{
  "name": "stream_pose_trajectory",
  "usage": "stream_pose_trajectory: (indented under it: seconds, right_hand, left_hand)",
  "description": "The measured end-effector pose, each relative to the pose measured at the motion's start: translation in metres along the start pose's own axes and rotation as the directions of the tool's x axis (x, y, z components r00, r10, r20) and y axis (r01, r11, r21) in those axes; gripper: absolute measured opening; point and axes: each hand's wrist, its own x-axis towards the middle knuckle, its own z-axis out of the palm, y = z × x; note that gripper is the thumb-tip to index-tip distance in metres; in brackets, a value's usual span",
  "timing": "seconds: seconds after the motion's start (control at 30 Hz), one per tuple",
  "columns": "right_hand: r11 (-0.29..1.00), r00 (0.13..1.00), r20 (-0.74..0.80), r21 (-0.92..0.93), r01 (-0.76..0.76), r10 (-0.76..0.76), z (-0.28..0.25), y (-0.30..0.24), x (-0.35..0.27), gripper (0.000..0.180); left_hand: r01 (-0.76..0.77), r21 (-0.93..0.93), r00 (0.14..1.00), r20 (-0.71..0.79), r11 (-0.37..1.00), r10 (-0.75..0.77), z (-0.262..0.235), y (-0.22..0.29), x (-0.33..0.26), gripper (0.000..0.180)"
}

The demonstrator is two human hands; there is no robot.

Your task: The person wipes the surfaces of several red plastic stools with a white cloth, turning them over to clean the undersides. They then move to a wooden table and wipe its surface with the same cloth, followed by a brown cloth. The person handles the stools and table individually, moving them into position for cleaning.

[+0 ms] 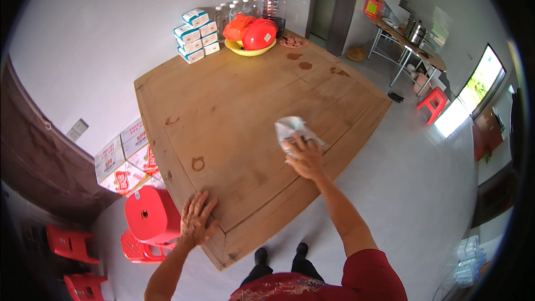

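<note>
Below me stands a wooden table (239, 111) with ring-shaped and blotchy dark stains on its top. My right hand (306, 160) presses a pale grey-white cloth (288, 126) against the tabletop, right of the middle, with its fingers over the cloth's near part. Whether the cloth is folded underneath is hidden by the hand. Near the table's left front corner, my left hand (195, 220) rests on the wood with its fingers spread and nothing in them. A ring stain (198, 163) lies just beyond that hand.
Stacked tissue packs (195, 36), a yellow basin (249, 52) holding red items, and several bottles (245, 7) stand at the table's far edge. Red stools (146, 214) and cartons (125, 159) flank its left side. A smaller table (409, 39) stands at the far right.
</note>
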Motion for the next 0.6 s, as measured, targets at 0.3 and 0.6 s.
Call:
stream_pose_trajectory:
  seconds: [0.3, 0.6]
  right_hand:
    - [0.749, 0.796, 0.038, 0.368, 0.551, -0.604, -0.06, -0.101, -0.097, 0.064]
    - [0.789, 0.837, 0.003, 0.336, 0.514, -0.546, -0.049, -0.03, -0.037, 0.058]
  left_hand:
    - [0.257, 0.172, 0.966, -0.03, 0.951, -0.256, 0.02, 0.024, 0.001, 0.065]
    - [0.376, 0.133, 0.925, -0.121, 0.917, -0.361, 0.007, 0.051, 0.014, 0.064]
